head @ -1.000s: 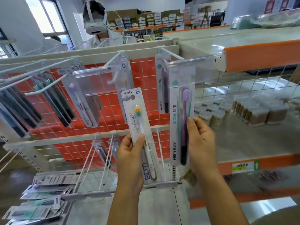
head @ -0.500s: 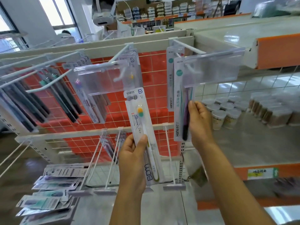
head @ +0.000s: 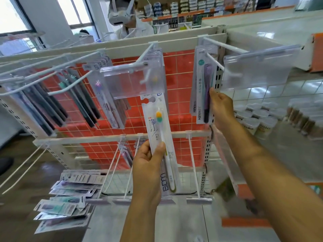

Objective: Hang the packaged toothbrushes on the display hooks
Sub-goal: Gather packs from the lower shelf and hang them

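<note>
While the right hand (head: 221,109) pinches the purple pack (head: 201,95) on the right hook (head: 215,62), the left hand (head: 148,165) grips the white pack (head: 154,123) low, hole upward, ready for hanging.

fingers of the right hand (head: 221,109) hidden behind the purple toothbrush pack (head: 201,102)

left hand (head: 148,165) — white pack (head: 154,126), right (head: 221,109) — purple pack (head: 201,95)

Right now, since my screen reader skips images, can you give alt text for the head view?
The right hand holds a purple toothbrush pack hung on the upper right display hook; the left hand grips a white toothbrush pack before the rack.
</note>
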### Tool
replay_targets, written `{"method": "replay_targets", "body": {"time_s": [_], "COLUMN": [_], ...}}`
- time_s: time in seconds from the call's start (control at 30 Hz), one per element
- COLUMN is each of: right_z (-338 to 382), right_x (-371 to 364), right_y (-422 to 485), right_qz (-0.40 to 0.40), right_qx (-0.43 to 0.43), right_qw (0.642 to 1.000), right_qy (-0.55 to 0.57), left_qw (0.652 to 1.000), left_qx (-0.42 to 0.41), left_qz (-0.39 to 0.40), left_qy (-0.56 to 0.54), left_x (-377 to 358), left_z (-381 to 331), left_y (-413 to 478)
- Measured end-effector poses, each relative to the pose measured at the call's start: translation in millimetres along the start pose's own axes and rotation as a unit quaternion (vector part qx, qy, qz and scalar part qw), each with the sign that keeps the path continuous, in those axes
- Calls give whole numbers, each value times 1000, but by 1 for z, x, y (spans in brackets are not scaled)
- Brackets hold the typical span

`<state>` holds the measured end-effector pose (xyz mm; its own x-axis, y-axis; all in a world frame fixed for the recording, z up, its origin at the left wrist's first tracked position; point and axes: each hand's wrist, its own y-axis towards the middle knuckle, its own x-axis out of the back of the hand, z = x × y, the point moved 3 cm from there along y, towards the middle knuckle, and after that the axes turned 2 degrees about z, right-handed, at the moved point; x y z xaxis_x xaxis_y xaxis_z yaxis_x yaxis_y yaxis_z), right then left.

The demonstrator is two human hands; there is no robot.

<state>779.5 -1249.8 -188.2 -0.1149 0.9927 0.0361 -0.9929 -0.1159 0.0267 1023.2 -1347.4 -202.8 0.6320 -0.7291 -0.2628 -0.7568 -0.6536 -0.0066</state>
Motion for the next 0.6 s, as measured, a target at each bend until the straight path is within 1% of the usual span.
{"method": "replay_targets", "body": {"time_s": [0.1, 0.2, 0.27, 0.33, 0.43, 0.5, 0.6], "right_z": [-11, -25, -27, -22, -1, 11, 27], "right_x": [2, 7, 8, 4, -7, -13, -17], "right_y": [-10, -30, -54, -80, -124, -148, -172], "right_qz": [-28, -72, -79, -36, 78, 138, 192], "right_qx": [4, 12, 11, 29, 52, 63, 99], "right_qw": [1000, 997, 997, 999, 993, 985, 970], "right_qy": [-4, -9, 4, 21, 71, 85, 108], "left_qw": [1000, 1000, 1000, 999, 999, 998, 998], "left_qx": [2, 0, -2, -7, -15, -19, -33], "left_qz": [10, 15, 22, 27, 34, 45, 54], "left_qy": [-5, 4, 10, 21, 26, 26, 31], "left_x": [0, 0, 1, 0, -2, -3, -2], "left_z": [-3, -5, -6, -6, -7, -8, -11], "left_y": [-2, -4, -5, -7, -11, -14, -19]}}
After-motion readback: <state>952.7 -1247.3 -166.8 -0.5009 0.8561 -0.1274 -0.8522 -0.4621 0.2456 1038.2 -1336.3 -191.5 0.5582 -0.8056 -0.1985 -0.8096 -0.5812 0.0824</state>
